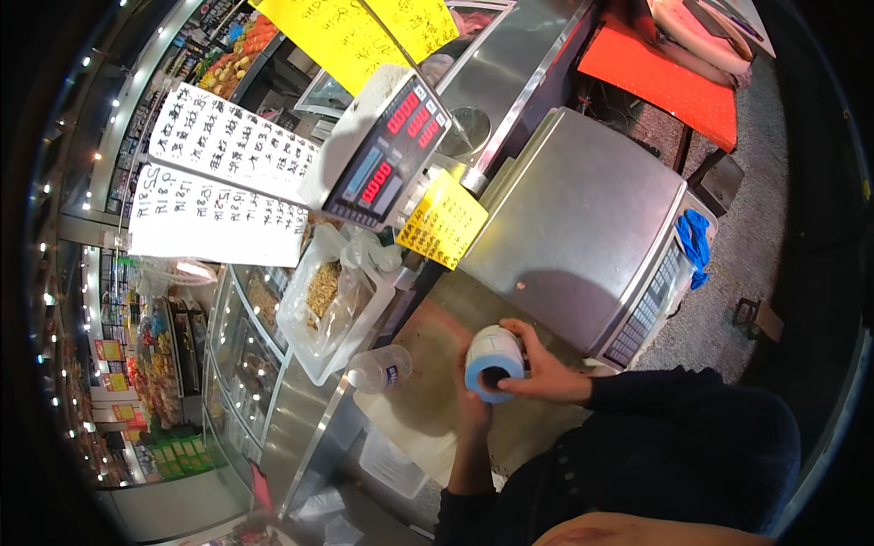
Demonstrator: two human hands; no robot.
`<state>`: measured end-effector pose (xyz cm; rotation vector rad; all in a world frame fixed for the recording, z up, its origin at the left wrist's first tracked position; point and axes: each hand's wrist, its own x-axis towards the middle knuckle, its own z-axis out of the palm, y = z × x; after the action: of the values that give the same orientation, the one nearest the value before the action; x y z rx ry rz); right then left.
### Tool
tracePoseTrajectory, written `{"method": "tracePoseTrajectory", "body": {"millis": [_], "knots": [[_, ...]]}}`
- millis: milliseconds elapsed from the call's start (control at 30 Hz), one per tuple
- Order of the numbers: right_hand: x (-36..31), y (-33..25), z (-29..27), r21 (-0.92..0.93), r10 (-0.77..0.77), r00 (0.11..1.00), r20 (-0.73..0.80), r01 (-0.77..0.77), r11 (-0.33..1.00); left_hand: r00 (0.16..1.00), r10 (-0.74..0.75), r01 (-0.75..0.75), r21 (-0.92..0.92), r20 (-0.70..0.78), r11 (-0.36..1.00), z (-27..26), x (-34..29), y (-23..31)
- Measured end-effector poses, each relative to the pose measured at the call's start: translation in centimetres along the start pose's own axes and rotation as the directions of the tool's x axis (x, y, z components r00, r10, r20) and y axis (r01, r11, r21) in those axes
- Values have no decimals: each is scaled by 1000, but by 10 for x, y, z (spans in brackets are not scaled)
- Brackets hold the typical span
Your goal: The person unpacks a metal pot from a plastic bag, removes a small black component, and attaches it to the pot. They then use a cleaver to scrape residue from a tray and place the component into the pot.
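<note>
both hands grip the roll (496, 342), white with a blue end: the left hand (474, 411) on its left side, the right hand (548, 373) on its right. the roll is held over the desk (435, 338), between the clear bottle (382, 369) and the steel-topped scale (583, 205). a white tray (314, 362) holds a clear bag (344, 314) near the bottle.

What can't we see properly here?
In the head view:
Left hand: some fingers hidden by the white-and-blue roll.
Upper yellow sign: cut off by the top edge.
Brown bits: partly covered by clear plastic, too small to name.
Far goods: too small, blurred.
</note>
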<state>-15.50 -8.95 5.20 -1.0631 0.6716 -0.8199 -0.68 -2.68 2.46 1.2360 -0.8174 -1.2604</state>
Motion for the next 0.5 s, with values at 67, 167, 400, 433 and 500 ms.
{"method": "tracePoseTrajectory", "body": {"millis": [67, 167, 400, 433, 500], "knots": [[23, -39, -27, -98, -110, 993, -49, 104, 990, 984, 129, -140, -85, -127, 987, 1, 3, 5], [85, -90, -109, -28, -308, 944, -119, 307, 951, 984, 138, -137, 12, -114, 990, -22, -7, 3], [343, -119, -254, 12, 115, 876, -468, -124, 992, 913, -306, 346, 115, -269, 931, -38, -64, -40], [364, -106, -263, 78, 95, 911, -402, -70, 995, 904, -328, 364, 93, -274, 927, -37, -71, -43], [405, -81, -273, 135, 139, 848, -511, -81, 988, 876, -377, 408, 46, -300, 912, -33, -85, -48]]}}
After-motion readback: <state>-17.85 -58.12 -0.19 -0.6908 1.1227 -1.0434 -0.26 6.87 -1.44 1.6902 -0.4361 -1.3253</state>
